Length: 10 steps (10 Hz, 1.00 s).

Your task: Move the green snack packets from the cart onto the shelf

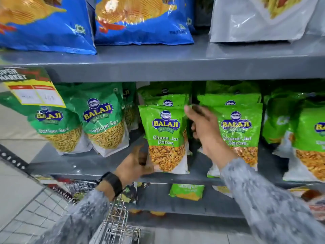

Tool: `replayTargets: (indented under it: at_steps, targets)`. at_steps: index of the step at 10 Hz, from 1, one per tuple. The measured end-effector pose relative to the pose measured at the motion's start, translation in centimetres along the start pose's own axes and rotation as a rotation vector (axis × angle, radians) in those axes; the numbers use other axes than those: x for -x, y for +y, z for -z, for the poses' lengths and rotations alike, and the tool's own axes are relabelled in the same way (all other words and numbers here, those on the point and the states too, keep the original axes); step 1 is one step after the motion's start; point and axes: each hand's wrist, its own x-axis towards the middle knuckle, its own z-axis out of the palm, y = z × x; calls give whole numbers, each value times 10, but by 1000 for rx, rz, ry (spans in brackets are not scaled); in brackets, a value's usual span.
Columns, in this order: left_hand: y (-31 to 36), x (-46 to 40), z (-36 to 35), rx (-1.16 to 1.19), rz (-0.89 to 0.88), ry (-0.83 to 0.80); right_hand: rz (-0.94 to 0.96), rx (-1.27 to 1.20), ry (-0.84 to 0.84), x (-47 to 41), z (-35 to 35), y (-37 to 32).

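Observation:
A light green snack packet [165,138] marked Chana Jor Garam stands upright at the front of a row on the grey middle shelf [84,166]. My left hand [135,164] grips its lower left corner. My right hand [204,127] is spread against the packet's right edge, fingers apart, in the gap before the neighbouring row of the same green packets [237,131]. More packets stand behind the front one. The wire cart [119,226] is below my left forearm; its contents are out of view.
Darker green sev packets [103,120] stand to the left, and more light green ones [309,138] to the right. Blue chip bags [140,20] and a white bag [260,18] fill the upper shelf. A price tag [35,92] hangs at left. The lower shelf [186,191] holds more snacks.

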Motion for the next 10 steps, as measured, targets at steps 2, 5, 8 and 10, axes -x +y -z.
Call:
replayTargets:
  at_steps: [2, 5, 8, 10]
  targets:
    - [-17, 7, -14, -390, -41, 184, 167, 130, 113, -40, -3, -33]
    - [55, -22, 25, 181, -39, 312, 16, 564, -99, 81, 28, 87]
    - [82, -46, 17, 178, -95, 413, -13, 900, -34, 77, 31, 116]
    - [55, 8, 2, 9, -90, 509, 26, 790, -100, 87, 41, 106]
